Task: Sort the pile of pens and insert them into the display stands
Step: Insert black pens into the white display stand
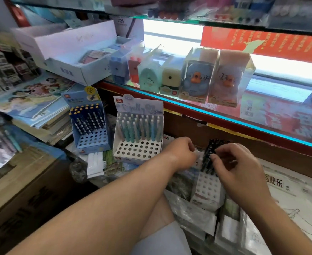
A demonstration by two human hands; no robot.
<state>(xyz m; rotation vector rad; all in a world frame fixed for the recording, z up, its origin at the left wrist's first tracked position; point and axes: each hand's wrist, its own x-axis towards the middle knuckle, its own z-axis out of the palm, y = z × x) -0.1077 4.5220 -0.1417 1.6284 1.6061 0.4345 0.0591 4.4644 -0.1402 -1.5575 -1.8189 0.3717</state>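
Note:
Three display stands are in view. A blue stand (91, 138) at the left holds dark pens with yellow tips. Beside it a white stand (136, 150) holds pastel green and blue pens in its back rows. A third white stand (208, 186) with open holes in front sits under my hands and carries dark pens (207, 153) at its back. My left hand (181, 150) has curled fingers at the left of these dark pens, touching clear wrap. My right hand (232, 162) pinches at the dark pens from the right. What each finger holds is blurred.
A glass shelf edge (225, 116) runs above the stands, bearing boxed sharpeners and duck toys (195, 78). Stacked books (32, 107) lie at the left, cardboard boxes (22, 190) at lower left. Plastic-wrapped packets (193, 214) and printed paper (289, 190) surround the near stand.

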